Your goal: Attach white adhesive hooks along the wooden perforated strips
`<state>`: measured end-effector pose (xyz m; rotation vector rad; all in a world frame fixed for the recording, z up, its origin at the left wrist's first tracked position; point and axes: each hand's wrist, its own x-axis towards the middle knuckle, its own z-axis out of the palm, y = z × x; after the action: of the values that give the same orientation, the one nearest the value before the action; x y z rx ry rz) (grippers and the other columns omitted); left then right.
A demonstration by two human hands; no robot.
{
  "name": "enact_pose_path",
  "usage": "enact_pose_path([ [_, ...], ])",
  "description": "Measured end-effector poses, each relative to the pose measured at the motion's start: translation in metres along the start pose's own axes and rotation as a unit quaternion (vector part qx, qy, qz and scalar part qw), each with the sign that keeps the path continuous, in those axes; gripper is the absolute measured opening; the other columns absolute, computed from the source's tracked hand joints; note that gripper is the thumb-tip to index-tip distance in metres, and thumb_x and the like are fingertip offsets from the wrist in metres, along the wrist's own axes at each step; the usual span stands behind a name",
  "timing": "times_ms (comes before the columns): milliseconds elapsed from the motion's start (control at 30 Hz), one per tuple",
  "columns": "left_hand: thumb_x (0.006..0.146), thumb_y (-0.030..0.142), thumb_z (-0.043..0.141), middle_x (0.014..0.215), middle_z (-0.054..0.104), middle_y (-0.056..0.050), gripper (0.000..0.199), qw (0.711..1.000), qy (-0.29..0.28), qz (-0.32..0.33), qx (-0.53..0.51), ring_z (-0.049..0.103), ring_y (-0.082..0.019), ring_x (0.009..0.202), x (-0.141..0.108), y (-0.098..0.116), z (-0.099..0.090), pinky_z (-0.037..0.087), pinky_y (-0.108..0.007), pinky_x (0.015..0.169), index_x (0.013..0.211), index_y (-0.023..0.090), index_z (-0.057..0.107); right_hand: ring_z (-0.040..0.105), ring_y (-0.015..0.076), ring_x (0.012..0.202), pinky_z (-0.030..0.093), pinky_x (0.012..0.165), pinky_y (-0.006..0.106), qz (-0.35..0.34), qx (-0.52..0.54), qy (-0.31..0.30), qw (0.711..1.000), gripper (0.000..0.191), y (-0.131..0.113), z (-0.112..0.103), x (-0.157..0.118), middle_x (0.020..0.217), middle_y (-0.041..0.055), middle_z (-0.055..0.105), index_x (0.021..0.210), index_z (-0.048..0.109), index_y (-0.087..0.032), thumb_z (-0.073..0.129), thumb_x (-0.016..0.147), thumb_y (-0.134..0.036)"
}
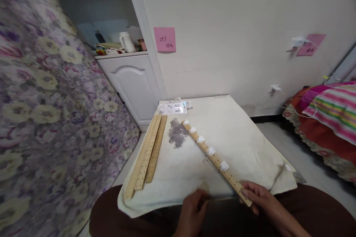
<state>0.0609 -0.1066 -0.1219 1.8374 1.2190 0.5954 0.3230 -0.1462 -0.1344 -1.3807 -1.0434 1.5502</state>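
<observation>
My right hand [260, 197] grips the near end of a long wooden strip with holes [231, 180], thumb on top and fingers beneath. The strip slants away to the left over the cloth-covered table [239, 133]. Several white tags [223, 166] with loops hang along it, spaced apart. At the table's front edge my left hand [193, 209] is curled, thumb and forefinger close together; what they hold, if anything, I cannot make out. A pile of small grey pieces [177, 133] lies beside the strip's far end.
More wooden strips with holes [147, 155] lie side by side along the table's left edge. A clear packet [172, 108] rests at the back. A floral curtain [55, 100] hangs at left; a white cupboard [132, 85] and wall [211, 44] stand behind. A bed [330, 122] is at right.
</observation>
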Motion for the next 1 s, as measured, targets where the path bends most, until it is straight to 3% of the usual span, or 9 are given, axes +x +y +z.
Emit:
enact_pose_path([
  [200,0.081,0.020,0.050,0.076,0.066,0.000,0.016,1.000,-0.002,0.009,0.024,0.057,-0.015,0.071,0.003,-0.005,-0.001,0.042,-0.022,0.067,0.084,0.021,0.065,0.039,0.0027,0.037,0.027,0.039,0.018,-0.011,0.022,0.066,0.998,0.050,0.003,-0.001,0.009,0.060,-0.0032,0.056,0.074,0.060,-0.015,0.062,0.070,-0.065],
  [400,0.081,0.022,0.049,0.075,0.068,-0.001,0.018,0.999,-0.007,0.022,0.041,0.059,-0.014,0.069,0.008,-0.012,0.000,0.044,-0.022,0.066,0.087,0.021,0.067,0.039,0.0025,0.037,0.027,0.038,0.017,-0.011,0.042,0.099,0.994,0.050,0.004,0.005,0.012,0.063,-0.0021,0.059,0.072,0.059,-0.015,0.064,0.068,-0.065],
  [733,0.083,0.032,0.050,0.072,0.069,0.000,0.020,0.993,0.024,0.096,0.058,0.061,-0.015,0.065,0.014,-0.049,0.011,0.048,-0.021,0.063,0.087,0.023,0.067,0.038,0.0040,0.035,0.026,0.038,0.017,-0.002,0.039,0.134,0.990,0.049,0.003,0.013,0.014,0.047,-0.0064,0.049,0.068,0.058,-0.016,0.061,0.069,-0.065],
  [1000,0.085,0.033,0.047,0.071,0.069,-0.001,0.023,0.994,0.004,0.098,0.050,0.061,-0.014,0.063,0.016,-0.046,0.008,0.049,-0.021,0.065,0.088,0.023,0.068,0.046,0.0055,0.039,0.033,0.038,0.017,0.017,0.062,0.151,0.986,0.047,0.011,0.018,0.016,0.052,-0.0055,0.053,0.070,0.059,-0.016,0.067,0.063,-0.062],
])
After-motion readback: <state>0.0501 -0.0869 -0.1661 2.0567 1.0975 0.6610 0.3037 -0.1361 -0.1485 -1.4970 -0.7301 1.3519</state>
